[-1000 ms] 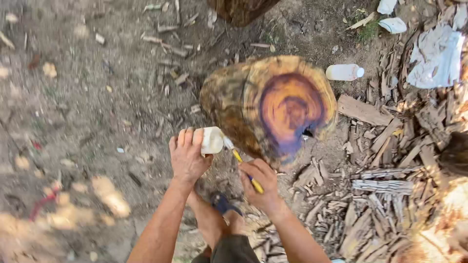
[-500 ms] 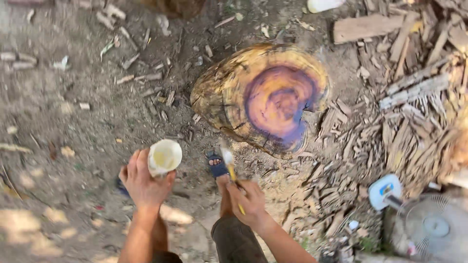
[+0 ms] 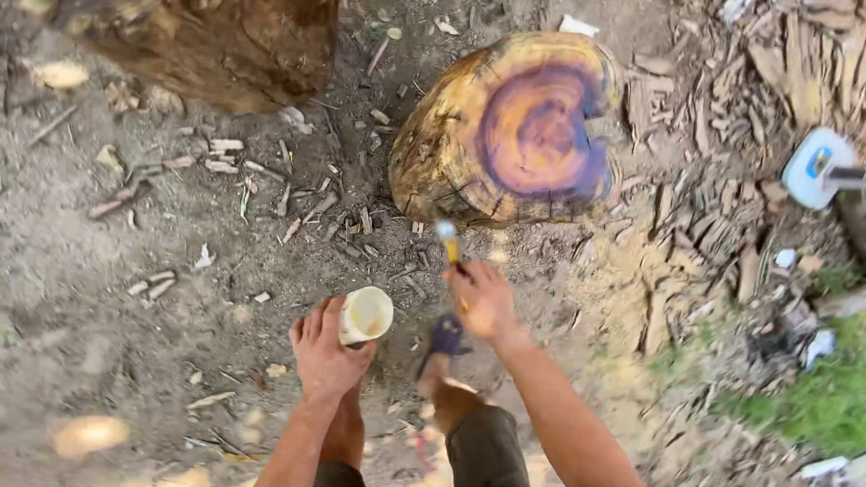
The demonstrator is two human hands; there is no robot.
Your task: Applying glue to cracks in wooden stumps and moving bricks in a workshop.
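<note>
My left hand (image 3: 323, 350) grips a small white cup (image 3: 365, 315) with its mouth turned up toward the camera; a yellowish liquid shows inside. My right hand (image 3: 485, 300) holds a paintbrush (image 3: 447, 241) with a yellow handle, its bristle end pointing toward a sawn log round (image 3: 514, 126). The cut face of the log has a purple and orange centre and a yellow rim. The brush tip is just short of the log's near edge. My feet in dark sandals (image 3: 445, 336) stand on the dirt below the hands.
A large rough log (image 3: 207, 45) lies at the upper left. Wood chips and bark pieces (image 3: 722, 234) litter the ground to the right. A white container (image 3: 816, 167) sits at the right edge, with grass (image 3: 825, 397) at the lower right.
The view has shifted so the log round now sits higher and closer. Both hands have moved forward with cup and brush, the cup now upright and open to the camera.
</note>
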